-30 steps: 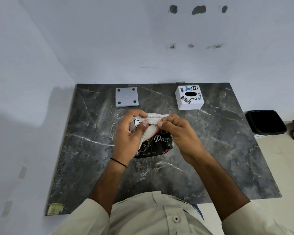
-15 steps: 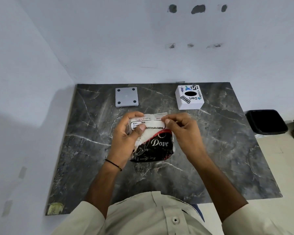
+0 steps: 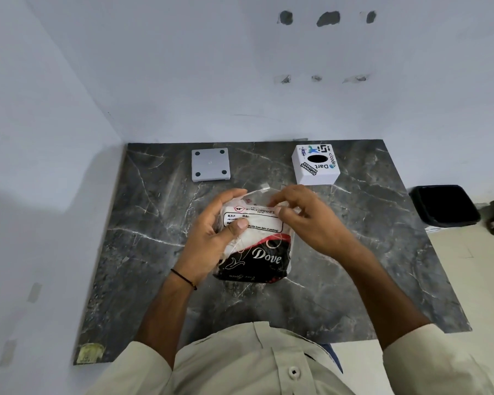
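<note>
The left grip [image 3: 211,238] is clasping the Dove packet [image 3: 264,256] over the tabletop [image 3: 143,280], while the right grip [image 3: 305,220] is pinching its top edge. A lopsided pull is probably risking a ragged tear and spilled contents.

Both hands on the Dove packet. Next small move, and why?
Probably tear the top open by pulling the pinched edge away. The left hand grips the Dove packet, thumb on its white label; the right hand pinches the clear top edge; no opening shows yet.
</note>
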